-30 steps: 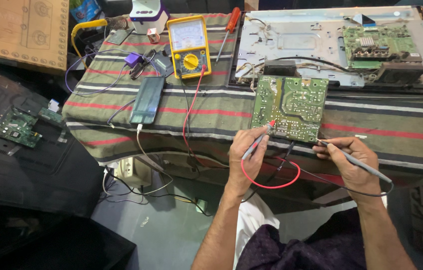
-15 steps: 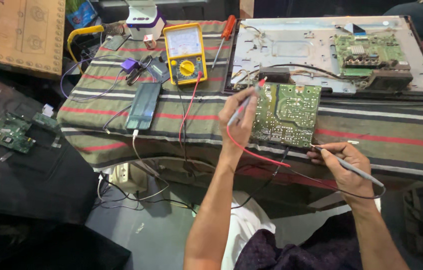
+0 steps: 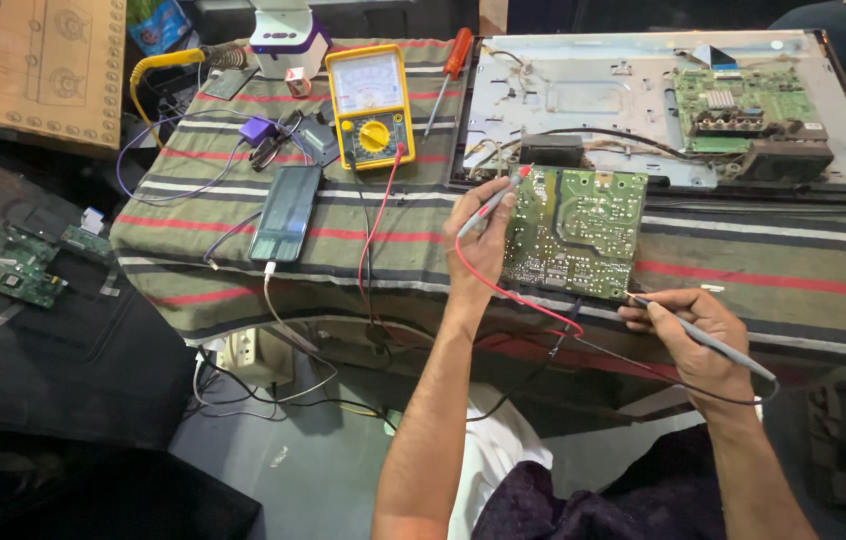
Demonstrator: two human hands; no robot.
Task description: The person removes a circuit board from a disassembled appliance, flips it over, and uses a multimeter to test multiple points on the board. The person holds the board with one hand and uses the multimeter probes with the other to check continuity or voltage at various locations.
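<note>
At the table's point(image 3: 243, 260) near edge lies the green circuit board point(image 3: 575, 232), light, stiff, fragile; I'd grip its edges. Left hand point(image 3: 480, 245) pinches the red probe point(image 3: 491, 205), right hand point(image 3: 695, 335) the black probe point(image 3: 713, 342).

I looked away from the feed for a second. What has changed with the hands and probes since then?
The left hand carried its probe from the circuit board's near corner up to its top left corner. The right hand kept its probe at the board's near right edge. The yellow meter and phone stayed put.
</note>
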